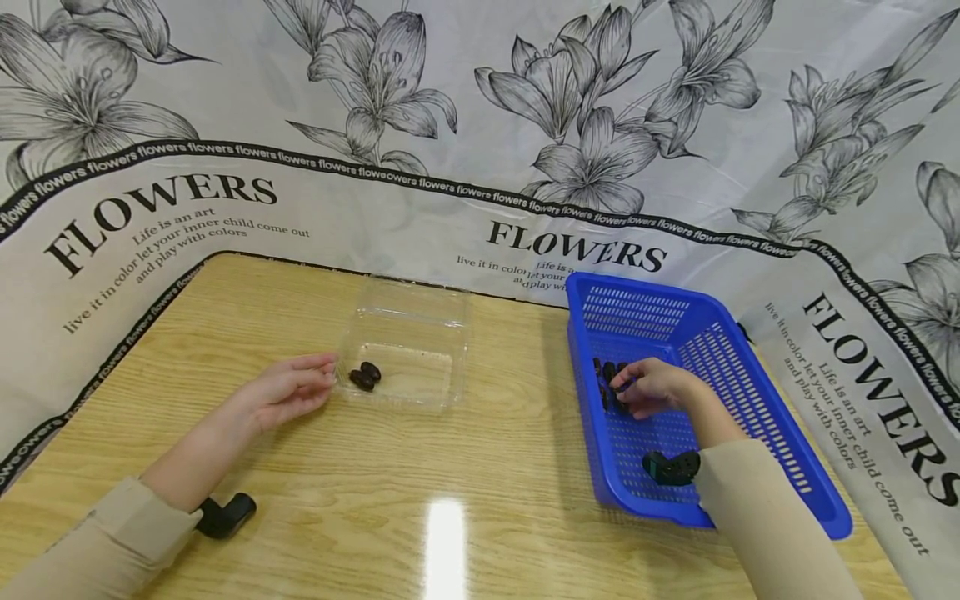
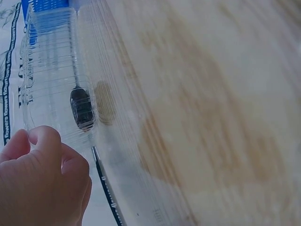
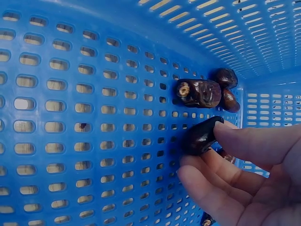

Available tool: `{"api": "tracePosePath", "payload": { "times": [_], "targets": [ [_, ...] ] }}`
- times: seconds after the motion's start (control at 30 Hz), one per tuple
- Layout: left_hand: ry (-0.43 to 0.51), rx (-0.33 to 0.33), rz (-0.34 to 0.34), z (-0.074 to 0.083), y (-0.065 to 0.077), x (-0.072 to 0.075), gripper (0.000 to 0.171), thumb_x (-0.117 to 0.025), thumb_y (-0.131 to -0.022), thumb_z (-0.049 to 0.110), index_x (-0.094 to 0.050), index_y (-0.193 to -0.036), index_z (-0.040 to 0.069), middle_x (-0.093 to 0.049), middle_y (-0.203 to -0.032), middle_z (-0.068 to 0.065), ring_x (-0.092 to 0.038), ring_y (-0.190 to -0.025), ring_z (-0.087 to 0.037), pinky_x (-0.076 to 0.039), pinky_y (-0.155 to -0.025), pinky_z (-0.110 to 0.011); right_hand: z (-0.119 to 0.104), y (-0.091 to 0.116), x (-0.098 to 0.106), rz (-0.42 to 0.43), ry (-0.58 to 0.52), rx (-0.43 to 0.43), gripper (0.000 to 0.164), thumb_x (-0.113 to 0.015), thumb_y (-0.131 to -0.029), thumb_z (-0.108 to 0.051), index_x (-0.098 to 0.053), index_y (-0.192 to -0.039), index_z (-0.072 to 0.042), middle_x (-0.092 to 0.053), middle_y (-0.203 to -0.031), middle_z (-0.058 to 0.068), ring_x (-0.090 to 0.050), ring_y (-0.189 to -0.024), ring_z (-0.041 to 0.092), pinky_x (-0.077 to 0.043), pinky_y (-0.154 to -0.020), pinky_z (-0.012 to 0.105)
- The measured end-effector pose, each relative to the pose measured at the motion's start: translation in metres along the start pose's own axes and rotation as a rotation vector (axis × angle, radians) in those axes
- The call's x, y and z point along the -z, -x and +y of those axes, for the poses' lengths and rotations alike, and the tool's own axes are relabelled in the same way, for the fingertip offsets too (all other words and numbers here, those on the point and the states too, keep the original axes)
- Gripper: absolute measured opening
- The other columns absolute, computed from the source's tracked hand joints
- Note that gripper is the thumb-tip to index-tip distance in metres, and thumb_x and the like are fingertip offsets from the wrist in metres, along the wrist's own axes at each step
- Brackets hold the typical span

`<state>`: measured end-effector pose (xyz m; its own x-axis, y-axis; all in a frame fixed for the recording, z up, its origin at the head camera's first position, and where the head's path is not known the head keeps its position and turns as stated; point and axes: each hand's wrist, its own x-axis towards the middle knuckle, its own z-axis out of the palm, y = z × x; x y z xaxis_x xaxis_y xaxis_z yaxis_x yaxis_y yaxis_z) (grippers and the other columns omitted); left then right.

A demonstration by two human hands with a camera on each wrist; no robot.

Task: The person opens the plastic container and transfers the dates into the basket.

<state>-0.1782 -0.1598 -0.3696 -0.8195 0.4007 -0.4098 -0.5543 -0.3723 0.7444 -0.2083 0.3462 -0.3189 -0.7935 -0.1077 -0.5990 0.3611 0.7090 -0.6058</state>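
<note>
A clear plastic container [image 1: 414, 371] with its lid folded back lies on the table, with several dark brown dates [image 1: 365, 380] in its left corner. My left hand [image 1: 294, 390] pinches its left edge between thumb and fingers; one date [image 2: 82, 108] shows through the ribbed wall in the left wrist view. Inside the blue basket [image 1: 757, 392], my right hand [image 1: 654, 387] holds a glossy date [image 3: 202, 136] between thumb and fingers. More dates [image 3: 200, 92] lie close by on the basket floor, some of them partly hidden behind the fingers.
The slotted basket stands at the right of the wood-grain table [image 1: 480, 442], its walls rising around my right hand. A flower-printed sheet [image 1: 420, 225] borders the table at the back and sides. Black wrist devices [image 1: 227, 515] sit below both forearms.
</note>
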Motion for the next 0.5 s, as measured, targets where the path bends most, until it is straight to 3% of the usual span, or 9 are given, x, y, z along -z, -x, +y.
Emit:
{"api": "tracePosePath", "payload": {
  "times": [0.5],
  "targets": [
    [0.017,0.000,0.006,-0.0003,0.0002,-0.0001,0.068,-0.045,-0.093,-0.008,-0.005,-0.147,-0.002,-0.049,-0.104,0.001,-0.053,-0.089,-0.008,-0.047,-0.077,-0.020,0.0009,-0.0010,-0.0041,0.036,0.020,-0.006,0.022,-0.055,-0.089,0.002,-0.052,-0.109,0.009,-0.054,-0.080,0.006,-0.054,-0.063,0.012,-0.053,-0.060,0.029]
  ]
}}
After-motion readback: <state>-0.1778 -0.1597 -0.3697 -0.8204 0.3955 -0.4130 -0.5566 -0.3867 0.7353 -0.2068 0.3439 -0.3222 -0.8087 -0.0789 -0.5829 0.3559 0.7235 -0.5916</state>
